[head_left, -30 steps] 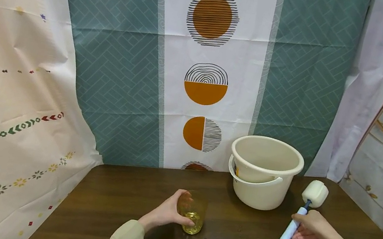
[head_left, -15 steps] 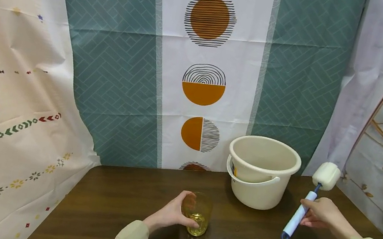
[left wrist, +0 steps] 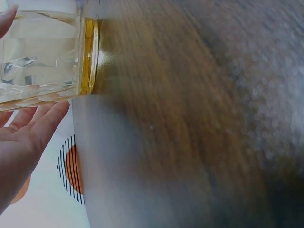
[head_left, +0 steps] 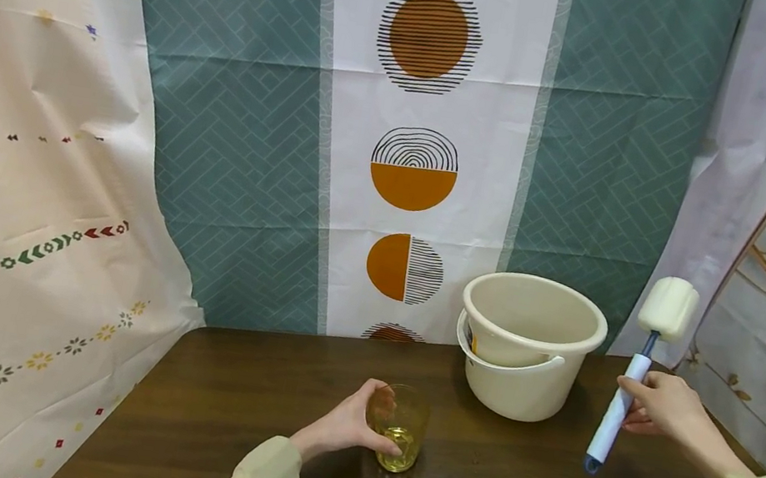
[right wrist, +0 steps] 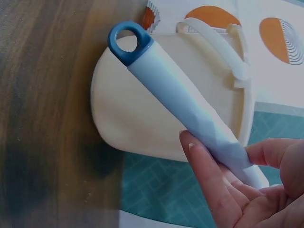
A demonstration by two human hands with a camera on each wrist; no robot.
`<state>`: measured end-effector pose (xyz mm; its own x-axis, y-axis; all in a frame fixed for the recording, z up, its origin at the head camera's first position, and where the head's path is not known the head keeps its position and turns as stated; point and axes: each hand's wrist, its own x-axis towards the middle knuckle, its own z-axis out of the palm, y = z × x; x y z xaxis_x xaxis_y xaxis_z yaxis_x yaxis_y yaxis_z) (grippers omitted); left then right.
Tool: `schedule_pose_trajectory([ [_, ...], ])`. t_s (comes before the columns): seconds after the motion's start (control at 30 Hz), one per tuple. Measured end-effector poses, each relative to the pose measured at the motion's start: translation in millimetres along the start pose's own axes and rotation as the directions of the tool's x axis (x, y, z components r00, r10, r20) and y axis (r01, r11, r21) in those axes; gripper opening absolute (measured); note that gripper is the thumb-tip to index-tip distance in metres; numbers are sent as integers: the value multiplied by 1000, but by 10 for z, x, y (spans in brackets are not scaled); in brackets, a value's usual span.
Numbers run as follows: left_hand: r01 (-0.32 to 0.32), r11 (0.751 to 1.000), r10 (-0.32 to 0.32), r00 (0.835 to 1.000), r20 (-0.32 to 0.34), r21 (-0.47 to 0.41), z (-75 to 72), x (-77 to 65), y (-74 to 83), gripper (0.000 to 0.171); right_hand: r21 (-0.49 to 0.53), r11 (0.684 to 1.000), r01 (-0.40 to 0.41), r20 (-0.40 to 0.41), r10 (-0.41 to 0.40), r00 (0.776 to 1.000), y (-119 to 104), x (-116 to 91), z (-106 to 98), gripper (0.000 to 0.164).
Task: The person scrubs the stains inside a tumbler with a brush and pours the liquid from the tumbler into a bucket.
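Note:
My left hand (head_left: 351,427) grips a clear, yellow-tinted drinking glass (head_left: 403,424), thumb on the near side and fingers around the far side. In the left wrist view the glass (left wrist: 42,57) shows a thick amber base close to the tabletop. At the right, my right hand (head_left: 670,410) pinches the pale blue handle of a sponge cup brush (head_left: 616,413). The brush's white sponge head (head_left: 670,308) points up, and its ringed end hangs over the table. The right wrist view shows thumb and fingers on the brush handle (right wrist: 175,95), its dark blue ring at the upper left.
A cream bucket (head_left: 518,388) with its carrying handle down stands at the back of the dark wooden table (head_left: 254,370), between the hands and farther off. Patterned cloths (head_left: 243,122) hang behind and at both sides.
My right hand has lifted the sponge cup brush upward and slightly right, tipping it more upright. The left hand and glass have shifted slightly right. The bucket has stayed put.

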<state>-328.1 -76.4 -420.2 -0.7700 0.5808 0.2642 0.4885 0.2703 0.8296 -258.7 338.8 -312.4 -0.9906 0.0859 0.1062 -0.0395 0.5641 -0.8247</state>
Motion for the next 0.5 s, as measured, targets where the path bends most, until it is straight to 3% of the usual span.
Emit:
schedule_pose_trajectory([
  [0.27,10,1000,-10,1000,8,0,-17,-9,34,68,-131,984,117,-44,-123,991,-196,-100,11,46],
  [0.5,-6,998,8,999,34,-56,-65,-87,271,67,-233,945,229,-21,-241,970,-402,-166,135,39],
])
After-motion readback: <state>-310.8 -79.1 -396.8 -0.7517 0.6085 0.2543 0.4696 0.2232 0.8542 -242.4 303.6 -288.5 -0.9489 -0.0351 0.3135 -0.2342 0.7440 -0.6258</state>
